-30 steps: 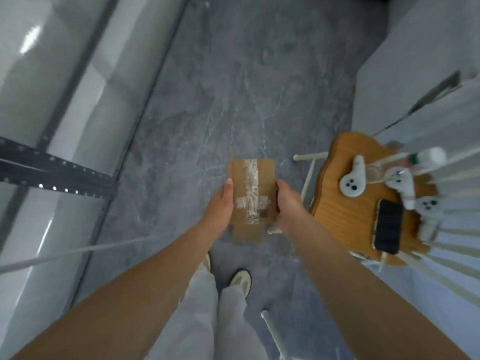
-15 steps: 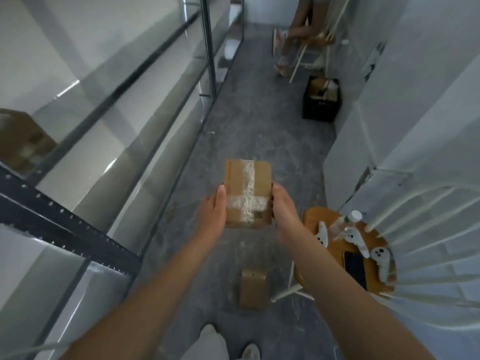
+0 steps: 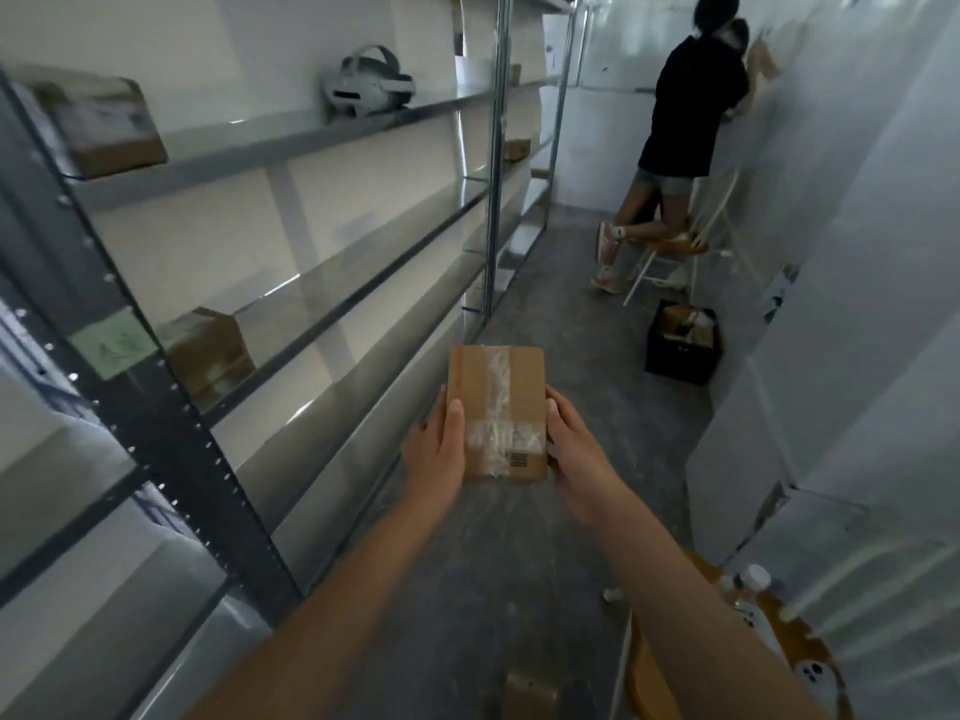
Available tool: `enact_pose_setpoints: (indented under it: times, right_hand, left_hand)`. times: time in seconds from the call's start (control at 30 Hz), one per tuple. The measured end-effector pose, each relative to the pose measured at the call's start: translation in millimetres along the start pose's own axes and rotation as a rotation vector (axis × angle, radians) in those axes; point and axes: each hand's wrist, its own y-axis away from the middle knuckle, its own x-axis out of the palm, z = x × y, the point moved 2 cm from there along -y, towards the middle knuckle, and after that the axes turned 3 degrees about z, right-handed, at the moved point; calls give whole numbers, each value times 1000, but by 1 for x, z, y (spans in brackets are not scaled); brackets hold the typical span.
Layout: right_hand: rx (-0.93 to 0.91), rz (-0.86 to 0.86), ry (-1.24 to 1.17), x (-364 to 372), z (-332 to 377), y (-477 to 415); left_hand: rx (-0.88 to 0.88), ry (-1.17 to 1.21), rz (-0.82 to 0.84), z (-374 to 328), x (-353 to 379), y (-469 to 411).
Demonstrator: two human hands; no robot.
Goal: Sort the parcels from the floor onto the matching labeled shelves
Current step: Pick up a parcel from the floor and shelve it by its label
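Note:
A small brown cardboard parcel (image 3: 497, 407) with clear tape and a barcode is held flat in front of me at waist height. My left hand (image 3: 436, 449) grips its left edge and my right hand (image 3: 574, 454) grips its right edge. The metal shelving (image 3: 332, 252) runs along the left. A green label (image 3: 111, 345) is stuck on its dark upright. One parcel (image 3: 210, 350) sits on the middle shelf and another (image 3: 98, 127) on the top shelf. A further parcel (image 3: 530, 693) lies on the floor below my arms.
A white headset (image 3: 366, 85) rests on the top shelf. A person (image 3: 685, 127) stands over a folding chair (image 3: 680, 252) at the aisle's far right. A black crate (image 3: 683, 343) sits against the right wall. A round wooden stool (image 3: 800, 646) with small items is at lower right.
My head has tilted up from the floor toward the aisle and shelves. Both hands keep hold of the parcel, now raised higher and farther from the stool.

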Motion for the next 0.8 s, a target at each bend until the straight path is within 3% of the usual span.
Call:
enact_pose_setpoints:
  times: [0.2,0.4,0.63,0.8]
  right_hand:
    - [44,248,-75,81,5,8]
    - [76,421,-86,173,-2,34]
    - [78,581,37,283,3,89]
    - [121,723,139,355,0,132]
  left_hand:
    - [41,75,-63,12,-81,13]
    - [21,-20,-234,22,-173,46]
    - [-24,145,-478,65,-274,96]
    - [98,240,-587,75,-338,159]
